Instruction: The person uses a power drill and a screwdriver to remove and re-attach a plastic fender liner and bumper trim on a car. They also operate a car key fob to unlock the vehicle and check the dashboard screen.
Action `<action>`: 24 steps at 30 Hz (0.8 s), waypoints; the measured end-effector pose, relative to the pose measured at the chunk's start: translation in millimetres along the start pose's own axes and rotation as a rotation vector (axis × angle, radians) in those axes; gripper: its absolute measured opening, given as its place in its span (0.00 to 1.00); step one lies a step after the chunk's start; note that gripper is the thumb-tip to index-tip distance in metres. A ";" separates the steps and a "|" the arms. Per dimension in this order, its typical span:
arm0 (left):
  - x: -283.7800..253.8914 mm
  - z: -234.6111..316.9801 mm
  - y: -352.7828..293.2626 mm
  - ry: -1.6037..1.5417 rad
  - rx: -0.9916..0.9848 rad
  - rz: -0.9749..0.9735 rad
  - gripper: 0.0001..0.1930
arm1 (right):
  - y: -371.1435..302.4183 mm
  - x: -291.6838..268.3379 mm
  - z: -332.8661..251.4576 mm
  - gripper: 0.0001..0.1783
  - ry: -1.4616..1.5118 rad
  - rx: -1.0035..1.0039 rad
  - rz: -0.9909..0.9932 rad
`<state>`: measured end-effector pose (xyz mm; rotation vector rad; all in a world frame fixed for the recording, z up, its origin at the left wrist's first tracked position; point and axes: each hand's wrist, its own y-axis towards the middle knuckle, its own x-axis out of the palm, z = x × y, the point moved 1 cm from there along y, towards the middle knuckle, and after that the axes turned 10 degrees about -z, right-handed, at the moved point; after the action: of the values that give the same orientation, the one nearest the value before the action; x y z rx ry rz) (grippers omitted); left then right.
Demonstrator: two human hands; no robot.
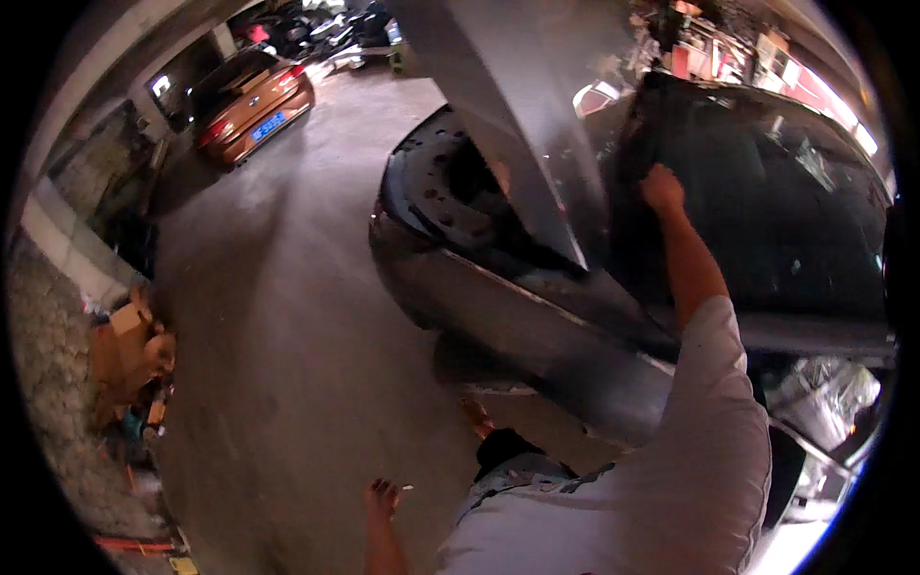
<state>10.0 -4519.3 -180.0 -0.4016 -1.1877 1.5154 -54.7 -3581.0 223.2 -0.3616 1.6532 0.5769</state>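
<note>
My right arm reaches up over a dark grey car (517, 297). My right hand (661, 190) is closed at the lower edge of its windshield (757, 211), next to the raised hood (537, 105). What it grips, if anything, I cannot make out. Under the hood, part of the dark engine bay (450, 177) shows; the hood hides the rest. Low by my side, away from the car, my left hand (383, 494) has its fingers curled. A small white stick (407, 487) pokes out of them, too small to name surely.
An orange car (257, 110) is parked at the far left. Cardboard boxes (129, 340) and clutter lie along the stone wall (48, 297) at left. Piled objects (326, 34) stand at the back. Concrete floor (278, 383) runs between the wall and the grey car.
</note>
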 end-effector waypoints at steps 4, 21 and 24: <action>21.6 72.3 -8.8 0.015 0.032 0.160 0.15 | 100.4 34.4 103.6 0.12 -0.167 0.067 0.207; 94.4 312.7 127.6 0.594 0.054 0.215 0.15 | 21.4 58.5 171.5 0.17 -0.285 0.326 0.186; 149.8 335.6 190.1 0.772 -0.050 0.073 0.15 | -41.2 23.7 178.3 0.18 -0.275 0.410 0.252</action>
<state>-401.9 -4517.7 -141.0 -0.9673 -0.5987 1.2084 110.5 -3513.0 177.3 0.2206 1.5116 0.4355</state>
